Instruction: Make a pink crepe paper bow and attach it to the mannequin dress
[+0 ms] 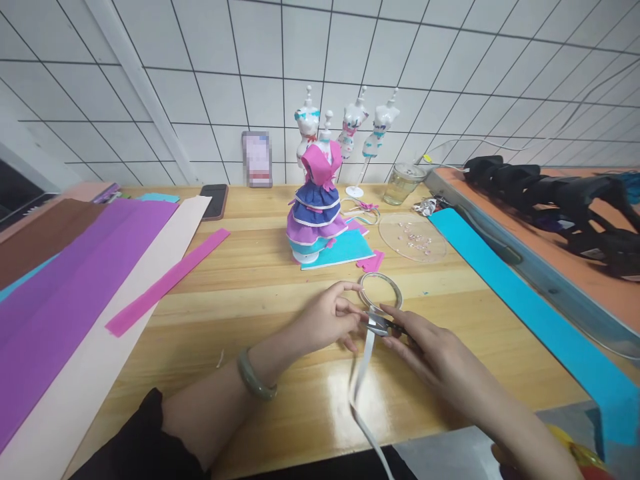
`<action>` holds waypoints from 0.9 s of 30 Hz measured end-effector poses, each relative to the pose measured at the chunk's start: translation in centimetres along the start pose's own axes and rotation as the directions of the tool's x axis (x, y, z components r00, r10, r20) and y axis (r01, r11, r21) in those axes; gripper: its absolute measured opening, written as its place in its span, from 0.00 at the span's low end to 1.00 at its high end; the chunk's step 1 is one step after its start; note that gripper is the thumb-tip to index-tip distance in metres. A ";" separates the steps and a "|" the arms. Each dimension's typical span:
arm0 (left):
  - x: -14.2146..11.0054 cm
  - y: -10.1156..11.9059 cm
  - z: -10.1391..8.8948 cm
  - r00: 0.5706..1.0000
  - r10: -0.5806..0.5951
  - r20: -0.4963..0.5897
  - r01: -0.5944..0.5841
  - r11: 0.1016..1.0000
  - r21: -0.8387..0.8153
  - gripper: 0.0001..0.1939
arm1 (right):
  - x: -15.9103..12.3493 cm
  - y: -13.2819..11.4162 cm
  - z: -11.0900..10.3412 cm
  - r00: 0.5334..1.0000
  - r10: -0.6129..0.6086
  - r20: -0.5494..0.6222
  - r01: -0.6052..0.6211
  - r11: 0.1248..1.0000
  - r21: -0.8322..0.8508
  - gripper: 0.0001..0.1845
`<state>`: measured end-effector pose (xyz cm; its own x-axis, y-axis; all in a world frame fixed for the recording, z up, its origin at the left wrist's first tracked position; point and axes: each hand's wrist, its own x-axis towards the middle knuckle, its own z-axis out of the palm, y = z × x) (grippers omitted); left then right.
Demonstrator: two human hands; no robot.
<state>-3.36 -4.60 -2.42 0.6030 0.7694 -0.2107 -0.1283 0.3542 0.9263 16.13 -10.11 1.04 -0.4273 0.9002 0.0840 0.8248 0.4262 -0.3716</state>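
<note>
My right hand [435, 343] is closed around small dark-handled scissors [380, 325]. Their metal blades lie across a narrow white strip [369, 350], which runs down over the table's front edge. My left hand [335, 317] pinches at the strip from the other side, its index fingertip against a nearly used-up roll of tape [397, 290]. The strip's upper end meets the roll, and fingers partly hide the pinch. Just beyond stands a small dress form [320, 207] in a tiered pink, navy and purple dress, on a turquoise sheet [350, 251].
Purple [95, 280] and pale sheets lie at left with a pink strip [167, 283]. Behind are bare dress forms [380, 130], a phone [257, 159] against the wall and a glass [403, 183]. At right are a dish of beads [413, 237] and a long blue strip [525, 313].
</note>
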 end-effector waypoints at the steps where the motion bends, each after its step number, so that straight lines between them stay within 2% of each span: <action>1: 0.0 0.0 0.0 1.000 -0.002 -0.019 0.002 1.000 0.002 0.25 | 0.0 0.0 0.2 1.000 -0.030 -0.007 0.030 0.999 -0.036 0.20; 6: 0.2 -0.3 -0.5 1.000 0.019 -0.012 -0.019 1.000 0.001 0.27 | -0.3 0.2 0.8 0.979 -0.195 -0.067 0.179 0.966 -0.185 0.18; 10: 0.4 -0.9 -0.9 1.000 -0.013 0.009 0.013 1.000 0.001 0.30 | -0.3 0.0 0.9 0.952 -0.299 -0.061 0.281 0.938 -0.204 0.13; 14: 0.5 -0.8 -1.1 0.999 -0.033 0.038 0.033 0.999 0.003 0.30 | -0.2 0.0 1.0 0.917 -0.391 -0.077 0.365 0.901 -0.234 0.15; 22: 0.5 -0.5 -0.7 1.000 -0.022 -0.002 0.021 0.995 -0.098 0.32 | -0.2 0.0 1.2 0.916 -0.389 -0.102 0.360 0.906 -0.224 0.18; 27: 0.6 -0.5 -0.8 1.000 -0.005 -0.021 0.004 0.997 -0.082 0.33 | -0.5 0.0 1.3 0.917 -0.389 -0.087 0.363 0.905 -0.223 0.17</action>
<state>-3.54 -3.86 -3.28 0.5866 0.7787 -0.2223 -0.1903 0.3994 0.8968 15.83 -10.63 -0.23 -0.6806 0.6675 0.3020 0.6738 0.7322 -0.0999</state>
